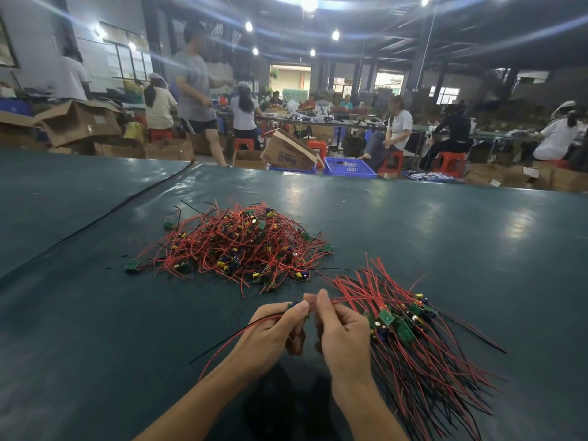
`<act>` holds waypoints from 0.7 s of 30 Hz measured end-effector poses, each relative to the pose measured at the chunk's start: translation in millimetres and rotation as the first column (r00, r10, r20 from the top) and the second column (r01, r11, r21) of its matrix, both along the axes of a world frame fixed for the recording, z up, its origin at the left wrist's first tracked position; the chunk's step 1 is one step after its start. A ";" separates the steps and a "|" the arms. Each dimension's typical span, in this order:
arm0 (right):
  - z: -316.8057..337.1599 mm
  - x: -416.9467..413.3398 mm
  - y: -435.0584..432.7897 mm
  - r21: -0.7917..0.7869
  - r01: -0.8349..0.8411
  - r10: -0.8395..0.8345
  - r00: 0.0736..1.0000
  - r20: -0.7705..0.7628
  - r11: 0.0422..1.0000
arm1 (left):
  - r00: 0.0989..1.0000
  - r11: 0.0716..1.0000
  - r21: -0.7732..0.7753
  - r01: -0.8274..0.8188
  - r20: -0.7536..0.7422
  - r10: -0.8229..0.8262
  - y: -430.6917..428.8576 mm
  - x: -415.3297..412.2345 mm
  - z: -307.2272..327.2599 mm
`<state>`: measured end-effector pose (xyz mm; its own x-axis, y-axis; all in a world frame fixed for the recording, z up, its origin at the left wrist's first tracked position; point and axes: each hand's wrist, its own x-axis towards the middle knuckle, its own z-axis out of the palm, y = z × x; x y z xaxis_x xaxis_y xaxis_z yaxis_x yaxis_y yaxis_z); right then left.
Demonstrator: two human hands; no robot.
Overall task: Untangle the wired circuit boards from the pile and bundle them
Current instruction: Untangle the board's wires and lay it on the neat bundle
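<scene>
A tangled pile (235,246) of small green circuit boards with red and black wires lies on the dark green table (445,233), ahead and left of centre. To the right lies a sorted bundle (410,332), its boards lined up and its wires fanned out. My left hand (273,329) pinches one small wired board (294,305), whose red and black wires trail out to the lower left. My right hand (342,332) pinches red wires that run into the sorted bundle. Both hands meet near the table's front, between pile and bundle.
A black seam or cable (127,202) crosses the table at the left. Beyond the far edge stand cardboard boxes (286,151), a blue crate (348,167), red stools and several people working at other tables.
</scene>
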<state>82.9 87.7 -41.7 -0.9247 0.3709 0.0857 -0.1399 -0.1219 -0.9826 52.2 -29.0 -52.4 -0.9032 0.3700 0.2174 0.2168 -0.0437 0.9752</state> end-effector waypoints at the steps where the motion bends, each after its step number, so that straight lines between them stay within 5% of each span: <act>1: 1.6 -2.1 6.3 -0.035 0.040 -0.039 0.999 0.006 0.999 | 1.000 1.000 0.002 -0.005 -0.003 0.005 -0.9 -0.6 1.7; 5: 5.4 -8.9 32.5 -0.255 0.191 -0.196 0.981 0.007 0.948 | 0.999 1.000 -0.010 -0.030 -0.022 0.030 -5.2 -1.4 4.7; 10: 3.8 -8.0 23.4 -0.304 0.142 -0.135 0.990 0.043 0.942 | 0.991 0.994 0.014 -0.111 -0.071 0.111 -2.0 2.5 4.3; 16: 3.8 6.8 -0.3 0.049 -0.171 0.168 0.984 0.064 0.984 | 0.935 0.969 -0.063 -0.238 -0.285 0.211 -3.4 -0.8 -8.3; 21: 6.8 8.2 0.0 0.120 -0.100 0.103 0.994 -0.024 0.988 | 0.843 0.904 -0.296 -0.310 -0.525 0.117 -10.1 -3.4 -18.9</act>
<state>91.1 87.7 -34.9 -0.9533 0.2609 0.1522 -0.1629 -0.0199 -0.9864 48.8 -39.1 -71.3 -0.7804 0.3181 0.5384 0.6253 0.3874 0.6775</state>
